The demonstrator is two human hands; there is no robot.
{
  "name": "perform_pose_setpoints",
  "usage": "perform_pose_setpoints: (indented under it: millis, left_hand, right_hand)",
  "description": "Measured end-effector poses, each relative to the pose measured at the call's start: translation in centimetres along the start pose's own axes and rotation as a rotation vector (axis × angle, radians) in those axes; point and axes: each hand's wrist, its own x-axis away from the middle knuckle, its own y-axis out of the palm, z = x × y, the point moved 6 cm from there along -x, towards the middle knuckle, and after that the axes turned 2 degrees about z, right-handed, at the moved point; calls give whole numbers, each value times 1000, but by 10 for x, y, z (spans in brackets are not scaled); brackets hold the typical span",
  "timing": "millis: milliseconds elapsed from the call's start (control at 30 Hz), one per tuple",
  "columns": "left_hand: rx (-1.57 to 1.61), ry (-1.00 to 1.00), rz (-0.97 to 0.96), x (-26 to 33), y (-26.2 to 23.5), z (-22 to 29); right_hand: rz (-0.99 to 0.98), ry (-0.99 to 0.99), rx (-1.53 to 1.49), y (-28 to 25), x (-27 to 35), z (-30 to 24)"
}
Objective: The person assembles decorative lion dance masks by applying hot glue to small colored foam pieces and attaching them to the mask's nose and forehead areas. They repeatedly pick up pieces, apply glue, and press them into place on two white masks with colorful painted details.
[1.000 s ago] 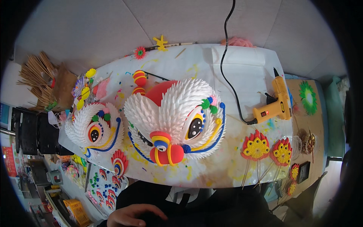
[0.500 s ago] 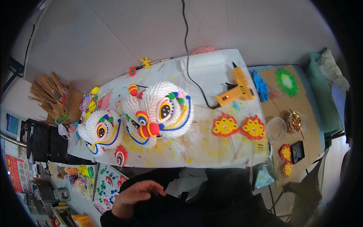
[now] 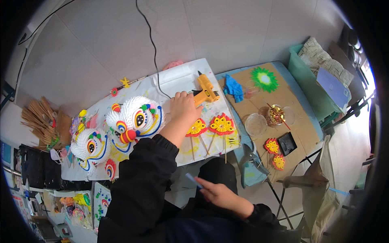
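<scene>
Head view, change: a second ago only one hand showed at the near edge, idle above the lap; now the left hand has stretched across the white table to the yellow glue gun, and the view has pulled back and swung right.
Meaning: judging by the reach, gluing looks to be the step in hand.
Left hand fingers: curled over the rear of the glue gun's handle, touching it; whether they grip it fully I cannot tell.
Right hand: low by the lap, near side, fingers pinching a small blue strip.
Glue gun place: far right part of the table, its black cord running away over the floor.
Beside the hand: two red-and-yellow paper ornaments on sticks, just near of the gun.
Left of them: large white lion head, smaller white lion head nearer left.
Right: cardboard-topped side table with green paper flower, clear cups.
Packages and signs: far right, a green bin holding pale bundles; no readable labels.
</scene>
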Motion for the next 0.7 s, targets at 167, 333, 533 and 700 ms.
perform_pose_setpoints:
  millis: [167,333,533,700]
  left_hand:
    - [-39,-84,-221,-20,20,-7]
    - [311,-162,-314,-24,9,-19]
    - [1113,-154,-433,-1,-36,-8]
    - [1122,-91,-409,24,-82,0]
  right_hand:
    - [202,-243,-757,-78,50,-33]
    - [652,-520,-527,-136,52,-56]
    - [1006,-764,193,-173,28,-129]
    - [1120,-848,239,-169,5,-161]
